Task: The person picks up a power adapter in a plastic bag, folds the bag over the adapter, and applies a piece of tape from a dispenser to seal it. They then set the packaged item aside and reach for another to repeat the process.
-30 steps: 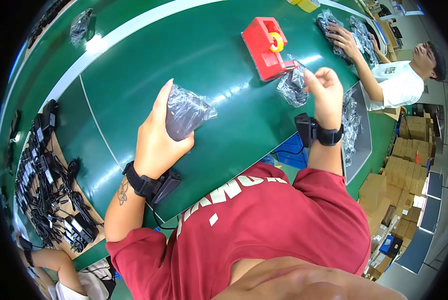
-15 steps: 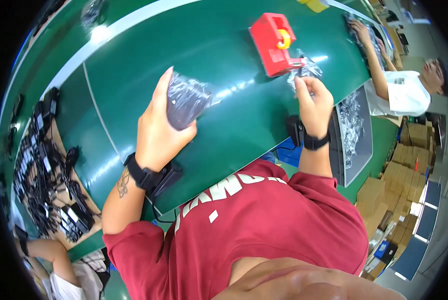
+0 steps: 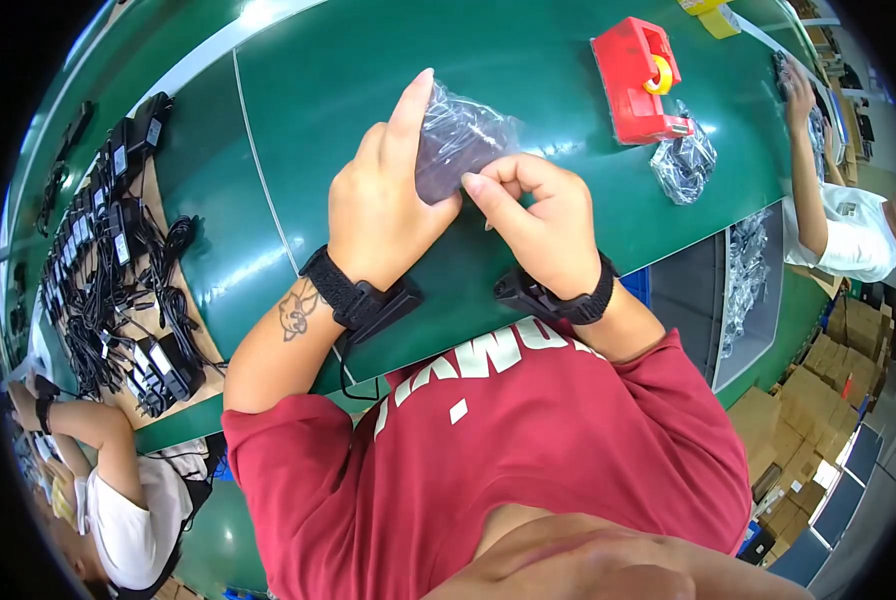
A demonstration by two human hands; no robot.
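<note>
My left hand [image 3: 383, 205] grips a clear plastic bag with a dark item inside [image 3: 458, 140], held just above the green table [image 3: 348, 60]. The index finger lies along the bag's left side. My right hand [image 3: 533, 215] pinches the bag's near edge between thumb and fingers. Both wrists wear black bands. A second clear bag with a dark item [image 3: 683, 160] lies on the table to the right, beside a red tape dispenser [image 3: 636, 80] with a yellow roll.
Several black power adapters with cables [image 3: 118, 260] lie on a board at the left. One person in white [image 3: 838, 225] works at the right end, another [image 3: 108, 470] at lower left. Cardboard boxes [image 3: 838, 370] are stacked at the right.
My right hand has let go of the bag beside the red dispenser and come left to the bag in my left hand. The view has shifted right.
</note>
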